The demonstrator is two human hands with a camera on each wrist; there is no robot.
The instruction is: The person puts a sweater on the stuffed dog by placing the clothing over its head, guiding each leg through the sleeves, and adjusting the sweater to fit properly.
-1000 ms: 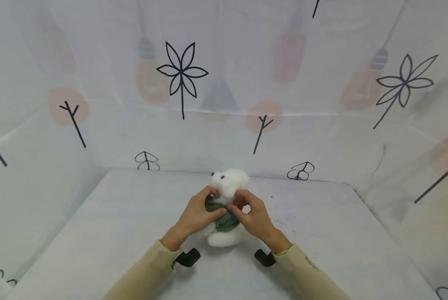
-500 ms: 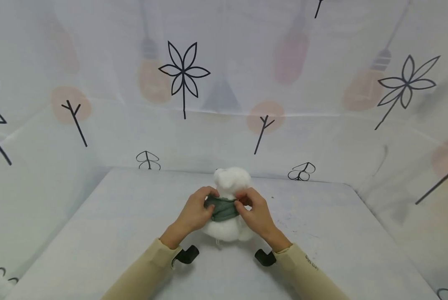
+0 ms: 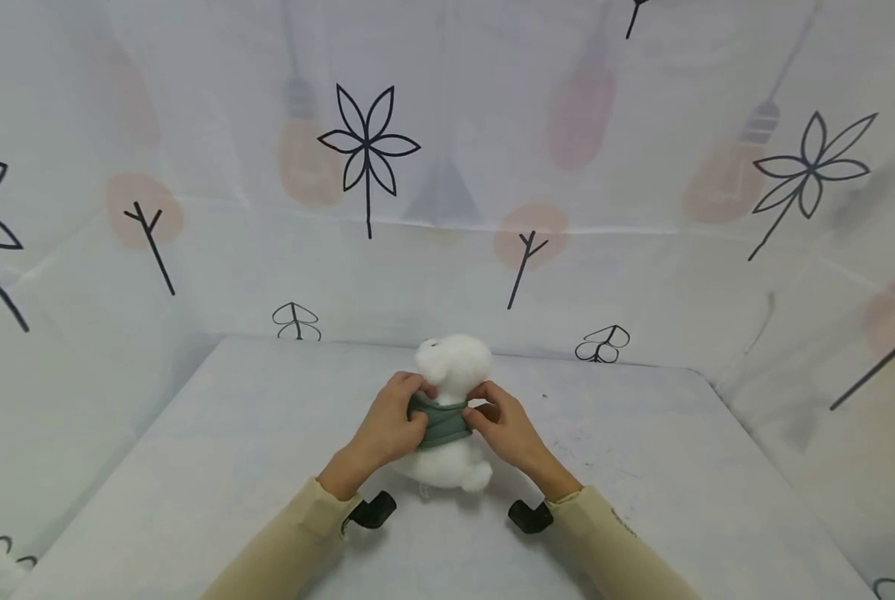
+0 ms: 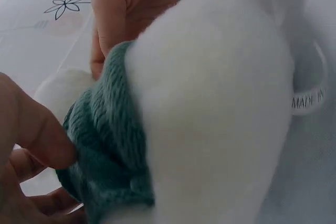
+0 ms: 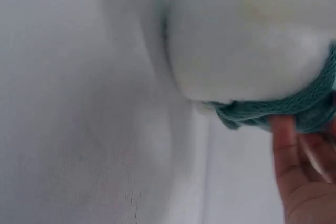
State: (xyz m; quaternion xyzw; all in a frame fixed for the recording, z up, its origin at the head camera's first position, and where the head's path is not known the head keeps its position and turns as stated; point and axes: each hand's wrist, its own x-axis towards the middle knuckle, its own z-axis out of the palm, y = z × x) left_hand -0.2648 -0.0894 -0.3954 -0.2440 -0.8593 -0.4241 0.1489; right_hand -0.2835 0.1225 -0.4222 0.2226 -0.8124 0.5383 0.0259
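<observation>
A white plush bear [image 3: 447, 468] stands on the table in the head view, its face turned away to the upper left. Wrapped below its head is a green knitted scarf [image 3: 447, 425]. My left hand [image 3: 389, 423] grips the scarf at the bear's left side in the picture, thumb pressed on the knit. Opposite it, my right hand [image 3: 506, 427] pinches the scarf's other side between thumb and fingers. In the left wrist view a white loop label [image 4: 310, 103] sticks out from the plush. Part of the right hand [image 5: 304, 177] shows under the scarf in the right wrist view.
The white table [image 3: 267, 433] runs back to a patterned cloth wall [image 3: 447, 283]. Black wrist-worn pieces [image 3: 373, 510] hang below both light yellow sleeves [image 3: 286, 542].
The bear has turned about its upright axis, so its eyes and snout, seen at first, now face away. The hands stay at its sides, having shifted their hold on the scarf.
</observation>
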